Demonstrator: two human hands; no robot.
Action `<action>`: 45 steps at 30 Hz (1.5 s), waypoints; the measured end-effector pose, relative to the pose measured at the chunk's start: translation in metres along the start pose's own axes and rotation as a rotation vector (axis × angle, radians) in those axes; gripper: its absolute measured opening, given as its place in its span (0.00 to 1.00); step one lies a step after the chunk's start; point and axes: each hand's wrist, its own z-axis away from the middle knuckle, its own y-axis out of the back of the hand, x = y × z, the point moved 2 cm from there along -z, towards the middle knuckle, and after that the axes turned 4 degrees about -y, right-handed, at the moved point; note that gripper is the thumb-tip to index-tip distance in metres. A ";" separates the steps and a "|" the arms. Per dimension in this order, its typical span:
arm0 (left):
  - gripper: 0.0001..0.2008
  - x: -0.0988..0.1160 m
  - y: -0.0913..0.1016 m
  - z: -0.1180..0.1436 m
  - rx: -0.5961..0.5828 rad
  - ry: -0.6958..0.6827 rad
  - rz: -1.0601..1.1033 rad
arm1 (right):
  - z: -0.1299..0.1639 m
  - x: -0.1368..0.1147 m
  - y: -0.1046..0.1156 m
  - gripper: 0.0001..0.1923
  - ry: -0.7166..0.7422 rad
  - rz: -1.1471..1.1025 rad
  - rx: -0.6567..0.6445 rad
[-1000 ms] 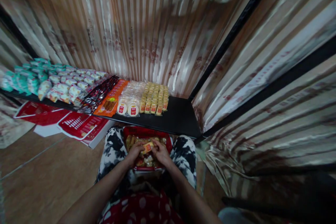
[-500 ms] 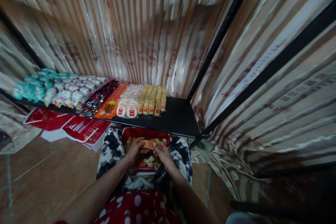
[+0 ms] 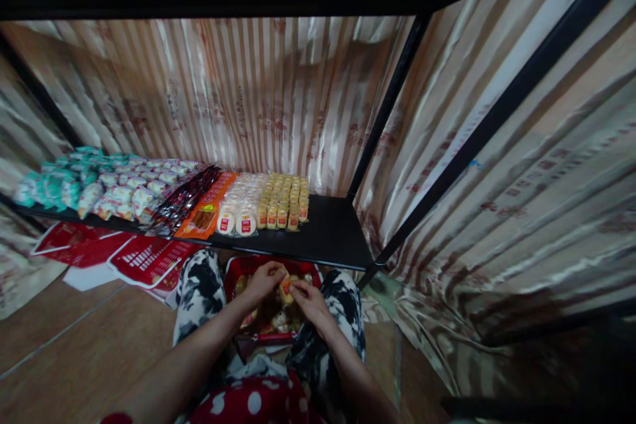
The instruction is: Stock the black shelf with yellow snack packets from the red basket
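Left hand (image 3: pixel 267 280): I see it pinched closed on the upper end of the yellow packet (image 3: pixel 286 292).
Right hand (image 3: pixel 309 301): pinched on its right side.
Yellow packet: over the red basket (image 3: pixel 232 274).
Black shelf (image 3: pixel 334 226): beyond.

plastic-wrapped snack (image 3: pixel 285 289), red plastic basket (image 3: pixel 243 265), satiny cloth curtain (image 3: pixel 238 93), smooth shelf (image 3: pixel 334 228), possibly metal

1. Your view is dim overall, sinking to near-black at the top and lower right.
2. You get soft glare on the folds of the striped curtain (image 3: pixel 209 93), with a broad shadow across it.
3. Shadow dulls detail inside the red basket (image 3: pixel 238 266) for you.
4. Your wide lens leans the black posts (image 3: pixel 386 109) outward; print on the orange pack (image 3: pixel 212 200) looks smeared.
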 end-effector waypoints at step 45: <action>0.21 0.024 -0.079 -0.137 0.122 -0.166 -0.230 | -0.192 -0.041 0.077 0.18 0.077 0.245 0.513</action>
